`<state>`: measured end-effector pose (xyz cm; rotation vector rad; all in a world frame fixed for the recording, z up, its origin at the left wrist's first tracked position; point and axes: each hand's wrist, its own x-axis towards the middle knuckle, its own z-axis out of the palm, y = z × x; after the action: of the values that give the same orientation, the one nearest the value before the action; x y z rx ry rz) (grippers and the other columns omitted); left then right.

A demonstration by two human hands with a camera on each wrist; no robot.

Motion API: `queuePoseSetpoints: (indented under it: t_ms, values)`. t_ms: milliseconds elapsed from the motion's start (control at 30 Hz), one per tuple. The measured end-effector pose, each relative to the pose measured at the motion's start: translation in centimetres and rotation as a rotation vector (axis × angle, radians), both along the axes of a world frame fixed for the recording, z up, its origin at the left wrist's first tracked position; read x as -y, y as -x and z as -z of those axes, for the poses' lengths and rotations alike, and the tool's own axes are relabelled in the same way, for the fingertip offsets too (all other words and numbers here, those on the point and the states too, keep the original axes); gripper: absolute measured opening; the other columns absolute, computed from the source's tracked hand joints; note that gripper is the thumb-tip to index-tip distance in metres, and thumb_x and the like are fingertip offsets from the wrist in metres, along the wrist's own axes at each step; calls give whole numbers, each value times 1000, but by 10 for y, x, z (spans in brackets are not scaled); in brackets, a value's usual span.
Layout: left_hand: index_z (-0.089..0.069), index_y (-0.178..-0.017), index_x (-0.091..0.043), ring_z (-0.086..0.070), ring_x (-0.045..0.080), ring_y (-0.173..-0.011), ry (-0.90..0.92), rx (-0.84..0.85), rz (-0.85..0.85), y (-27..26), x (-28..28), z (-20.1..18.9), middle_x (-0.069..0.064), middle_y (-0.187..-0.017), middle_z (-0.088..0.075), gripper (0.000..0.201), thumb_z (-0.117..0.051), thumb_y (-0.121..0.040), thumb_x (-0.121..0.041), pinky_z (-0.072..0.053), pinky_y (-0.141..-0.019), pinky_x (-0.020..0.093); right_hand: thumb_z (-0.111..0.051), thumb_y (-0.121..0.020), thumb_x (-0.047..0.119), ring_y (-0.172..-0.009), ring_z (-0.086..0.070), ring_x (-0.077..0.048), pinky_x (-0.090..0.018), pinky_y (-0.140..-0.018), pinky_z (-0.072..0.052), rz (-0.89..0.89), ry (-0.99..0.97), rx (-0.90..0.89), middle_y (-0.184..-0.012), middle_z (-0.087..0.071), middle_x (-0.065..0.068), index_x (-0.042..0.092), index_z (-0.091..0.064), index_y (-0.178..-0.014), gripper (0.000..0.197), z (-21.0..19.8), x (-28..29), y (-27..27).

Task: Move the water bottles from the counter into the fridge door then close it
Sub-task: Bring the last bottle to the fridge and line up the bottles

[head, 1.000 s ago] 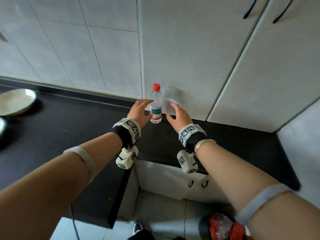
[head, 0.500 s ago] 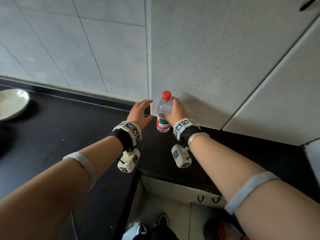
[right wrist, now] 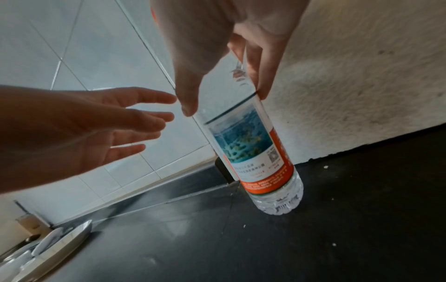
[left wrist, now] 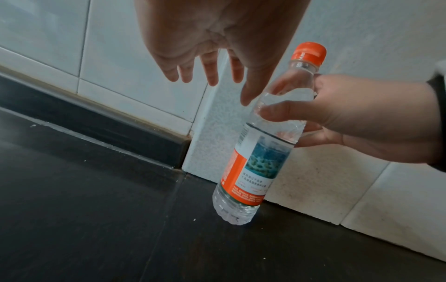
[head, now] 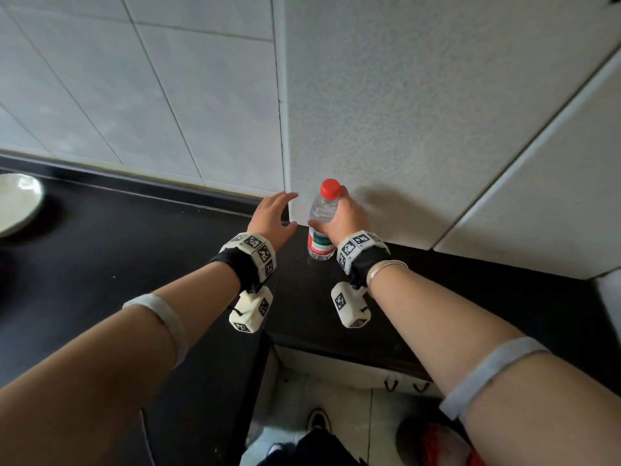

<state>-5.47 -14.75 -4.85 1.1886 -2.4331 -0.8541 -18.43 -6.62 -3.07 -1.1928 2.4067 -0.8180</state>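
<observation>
A clear water bottle (head: pixel 322 223) with a red cap and an orange, white and blue label stands upright on the black counter (head: pixel 134 257), close to the white textured panel behind it. My right hand (head: pixel 342 213) grips its upper body, thumb on the near side and fingers round the far side, clear in the left wrist view (left wrist: pixel 313 114) and the right wrist view (right wrist: pixel 229 66). The bottle (left wrist: pixel 253 162) (right wrist: pixel 253 152) still touches the counter. My left hand (head: pixel 272 218) hovers just left of the bottle with fingers spread (left wrist: pixel 210 57) and holds nothing.
A white plate (head: pixel 16 203) lies at the counter's far left, with more dishes (right wrist: pixel 48 244) in the right wrist view. Tiled wall (head: pixel 134 95) and a white cabinet side (head: pixel 420 112) rise behind the counter. Below the counter edge are floor tiles, my shoes and a red item (head: pixel 443 442).
My right hand has gone from beside the bottle to gripping its upper body. The left hand has stayed open just left of it. The head view has moved closer and lower.
</observation>
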Motion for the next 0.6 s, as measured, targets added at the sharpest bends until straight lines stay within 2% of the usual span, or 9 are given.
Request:
queuePoseSetpoints:
  t_ms: [267, 467, 600]
  values:
    - [-37, -140, -22, -28, 22, -140, -10, -16, 168, 3, -39, -21, 4, -150, -34, 60, -60, -85, -14, -22, -117, 37, -79, -68, 36, -99, -64, -28, -38, -87, -52, 161, 45, -47, -108, -66, -7, 16, -47, -117, 61, -33, -64, -16]
    - [-36, -140, -24, -30, 21, -139, -27, -30, 358, 3, -97, -36, 3, -150, -34, 59, -59, -86, -14, -25, -114, 35, -76, -71, 36, -104, -64, -27, -43, -92, -52, 333, 36, -26, -113, -65, -6, 19, -44, -121, 62, -53, -141, -43]
    - [-36, -139, -24, -33, 21, -137, -35, -33, 495, 8, -143, -44, 3, -148, -35, 59, -60, -86, -16, -30, -114, 37, -74, -72, 38, -104, -64, -26, -46, -92, -51, 483, 27, 25, -112, -65, -3, 23, -43, -120, 59, -59, -202, -56]
